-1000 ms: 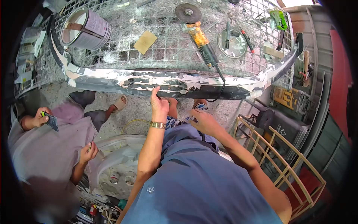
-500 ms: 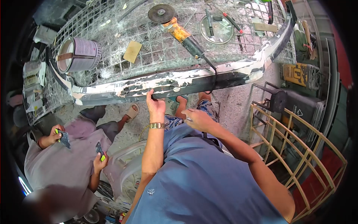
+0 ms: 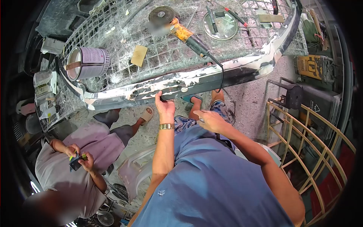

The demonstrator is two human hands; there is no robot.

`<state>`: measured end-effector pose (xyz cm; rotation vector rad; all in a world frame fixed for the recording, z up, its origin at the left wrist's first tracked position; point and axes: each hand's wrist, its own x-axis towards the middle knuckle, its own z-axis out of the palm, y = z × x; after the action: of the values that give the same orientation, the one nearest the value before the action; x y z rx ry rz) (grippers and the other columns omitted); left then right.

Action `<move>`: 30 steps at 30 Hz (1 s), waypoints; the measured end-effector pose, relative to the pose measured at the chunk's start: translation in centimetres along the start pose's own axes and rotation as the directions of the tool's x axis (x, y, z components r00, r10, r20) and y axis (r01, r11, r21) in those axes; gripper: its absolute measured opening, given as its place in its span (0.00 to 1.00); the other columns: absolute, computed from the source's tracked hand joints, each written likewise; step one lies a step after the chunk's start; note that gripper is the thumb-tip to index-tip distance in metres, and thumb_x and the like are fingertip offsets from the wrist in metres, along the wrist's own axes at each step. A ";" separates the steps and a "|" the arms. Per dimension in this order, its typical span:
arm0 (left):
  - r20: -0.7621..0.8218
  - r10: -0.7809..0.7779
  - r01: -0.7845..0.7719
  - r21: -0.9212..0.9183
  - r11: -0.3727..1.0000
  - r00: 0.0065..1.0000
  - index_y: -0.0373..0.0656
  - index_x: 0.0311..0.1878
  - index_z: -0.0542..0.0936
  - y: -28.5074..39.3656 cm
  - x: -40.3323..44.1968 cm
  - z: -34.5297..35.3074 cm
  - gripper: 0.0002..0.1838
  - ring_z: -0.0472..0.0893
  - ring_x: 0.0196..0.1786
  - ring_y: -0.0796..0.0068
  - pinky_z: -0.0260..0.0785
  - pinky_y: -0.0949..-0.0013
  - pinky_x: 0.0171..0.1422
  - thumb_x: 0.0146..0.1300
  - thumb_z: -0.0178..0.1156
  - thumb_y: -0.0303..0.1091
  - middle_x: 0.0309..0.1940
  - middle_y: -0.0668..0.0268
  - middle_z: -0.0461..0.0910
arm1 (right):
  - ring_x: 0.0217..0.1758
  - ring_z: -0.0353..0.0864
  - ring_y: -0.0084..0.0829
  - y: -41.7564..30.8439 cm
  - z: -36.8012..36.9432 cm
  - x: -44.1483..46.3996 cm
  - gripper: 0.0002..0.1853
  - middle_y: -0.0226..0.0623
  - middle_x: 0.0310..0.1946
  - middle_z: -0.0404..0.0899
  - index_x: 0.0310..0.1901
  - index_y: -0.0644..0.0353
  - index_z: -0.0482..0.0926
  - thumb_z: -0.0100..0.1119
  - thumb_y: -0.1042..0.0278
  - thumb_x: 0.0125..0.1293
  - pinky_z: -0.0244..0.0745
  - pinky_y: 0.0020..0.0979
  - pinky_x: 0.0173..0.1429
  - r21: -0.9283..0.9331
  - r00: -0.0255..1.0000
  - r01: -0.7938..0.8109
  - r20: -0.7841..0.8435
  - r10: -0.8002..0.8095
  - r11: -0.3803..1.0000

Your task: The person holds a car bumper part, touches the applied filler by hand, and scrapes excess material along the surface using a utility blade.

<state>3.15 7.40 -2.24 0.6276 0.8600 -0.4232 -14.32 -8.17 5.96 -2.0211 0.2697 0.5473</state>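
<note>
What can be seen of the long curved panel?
The long curved panel looks like dark plastic, unevenly coated white, with dark streaks and a pale oval spot near its middle. It lies along the near side of the mesh table, its ends curving away. The left hand has its thumb on the near edge; a black cord drapes over it.

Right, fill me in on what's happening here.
The person wearing the camera has their left hand at the near edge of a long, curved, black-and-white panel, thumb touching it. Their right hand is near the waist; whether it holds anything is unclear. The panel runs along the near side of a dusty metal mesh table, with an orange-and-black angle grinder on the mesh and its black cord draped over the panel. To the left, a co-worker's hands hold something dark and flat.
</note>
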 end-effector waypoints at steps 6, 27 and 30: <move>-0.009 0.022 -0.022 -0.002 1.000 1.000 0.40 0.47 0.77 -0.1 -0.3 0.2 0.13 0.80 0.49 0.65 0.77 0.59 0.58 0.57 0.61 0.26 0.46 0.64 0.80 | 0.43 0.80 0.50 -4.3 -2.4 2.8 0.20 0.46 0.41 0.78 0.56 0.59 0.74 0.59 0.69 0.62 0.74 0.46 0.48 0.036 0.975 0.085 -0.210 -0.076 0.996; 0.057 0.015 -0.012 -0.052 0.999 0.998 0.40 0.48 0.76 -0.6 -0.7 0.3 0.13 0.82 0.48 0.67 0.77 0.63 0.53 0.61 0.61 0.31 0.42 0.63 0.81 | 0.65 0.74 0.47 -3.3 -9.7 19.9 0.46 0.56 0.61 0.74 0.67 0.65 0.68 0.74 0.51 0.46 0.67 0.37 0.68 -0.307 0.937 -0.051 0.314 0.152 0.950; 0.040 0.009 -0.005 -0.080 0.997 0.999 0.39 0.47 0.77 -0.4 -1.5 1.1 0.12 0.82 0.45 0.68 0.76 0.64 0.53 0.61 0.61 0.31 0.42 0.63 0.81 | 0.65 0.74 0.48 -3.7 -9.8 20.3 0.47 0.57 0.61 0.74 0.67 0.66 0.67 0.73 0.50 0.47 0.67 0.36 0.68 -0.301 0.915 -0.068 0.361 0.180 0.951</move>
<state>2.64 6.50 -0.58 0.5466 0.8323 -0.3919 7.53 -14.09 3.02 -2.1218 0.0833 1.1026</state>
